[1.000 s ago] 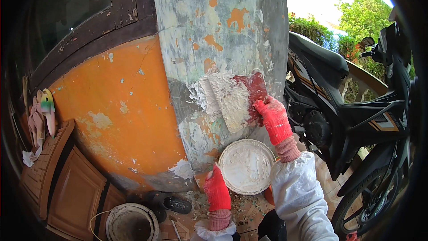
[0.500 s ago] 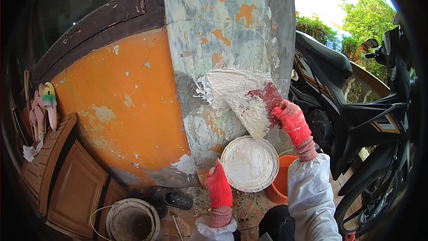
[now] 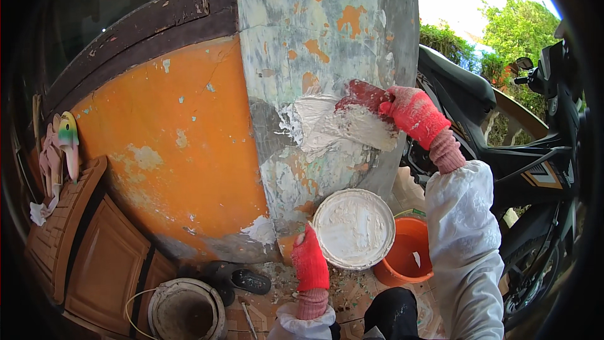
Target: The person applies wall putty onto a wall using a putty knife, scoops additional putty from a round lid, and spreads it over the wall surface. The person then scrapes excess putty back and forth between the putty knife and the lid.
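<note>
My right hand (image 3: 415, 112), in a red knit glove caked with white, grips a dark red putty spreader (image 3: 360, 95) flat against the wall. Thick white putty (image 3: 318, 116) lies in ridged strokes on the grey patchy wall (image 3: 277, 164) left of the spreader and below it. Lower down, my left hand (image 3: 309, 263), gloved alike, is closed at the left edge of a round white lid-like pan (image 3: 353, 192). The pan is tipped toward me and coated with smeared putty. Its underside and my left fingertips are hidden.
An orange bucket (image 3: 406, 261) stands behind the pan's right side. A parked motorcycle (image 3: 497, 132) is close on the right. At lower left are a crusted pail (image 3: 187, 311), black sandals (image 3: 250, 281) and a brown wooden cabinet (image 3: 104, 252). Debris litters the tiled floor.
My right hand has moved up and rightward, turning the spreader so its red blade points up-left. The putty patch now reaches farther right. My left hand and the pan have barely shifted.
</note>
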Tool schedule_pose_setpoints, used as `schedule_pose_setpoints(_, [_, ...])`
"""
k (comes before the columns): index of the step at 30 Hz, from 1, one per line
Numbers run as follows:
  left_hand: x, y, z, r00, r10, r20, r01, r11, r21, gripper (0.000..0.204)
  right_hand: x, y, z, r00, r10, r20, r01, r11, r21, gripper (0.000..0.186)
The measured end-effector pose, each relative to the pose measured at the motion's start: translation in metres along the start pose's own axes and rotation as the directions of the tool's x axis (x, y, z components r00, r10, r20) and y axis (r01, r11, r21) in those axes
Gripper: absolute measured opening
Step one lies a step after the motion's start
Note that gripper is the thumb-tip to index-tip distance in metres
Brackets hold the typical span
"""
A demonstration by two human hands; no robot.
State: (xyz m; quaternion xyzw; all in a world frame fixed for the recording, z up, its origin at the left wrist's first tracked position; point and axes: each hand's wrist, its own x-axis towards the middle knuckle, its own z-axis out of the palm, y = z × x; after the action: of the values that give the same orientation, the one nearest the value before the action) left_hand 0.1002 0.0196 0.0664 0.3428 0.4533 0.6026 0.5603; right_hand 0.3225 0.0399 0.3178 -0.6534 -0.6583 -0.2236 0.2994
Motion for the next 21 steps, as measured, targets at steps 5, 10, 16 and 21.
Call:
schedule_pose_setpoints(5, [0.000,0.002,0.000,0.999,0.025,0.024,-0.024,0.998,-0.050,0.040,-0.016,0.005,-0.040,0.991,0.119,0.054,-0.124,0.988,0.088,0.026])
schedule_pose_setpoints(10, [0.003,-0.006,0.000,0.999,-0.007,0.032,0.010,0.997,-0.083,0.040,-0.005,-0.017,-0.004,0.981,-0.076,0.179,0.068,0.996,0.050,0.026])
schedule_pose_setpoints(16, [-0.005,0.007,0.005,1.000,-0.003,-0.003,0.003,1.000,-0.030,0.040,-0.006,-0.002,0.003,0.997,0.052,0.065,-0.054,0.998,0.037,0.025])
schedule_pose_setpoints(21, [-0.003,0.005,-0.001,1.000,0.025,0.019,-0.025,1.000,-0.016,0.040,-0.036,0.036,-0.014,0.923,0.364,0.123,-0.384,0.873,0.302,0.023])
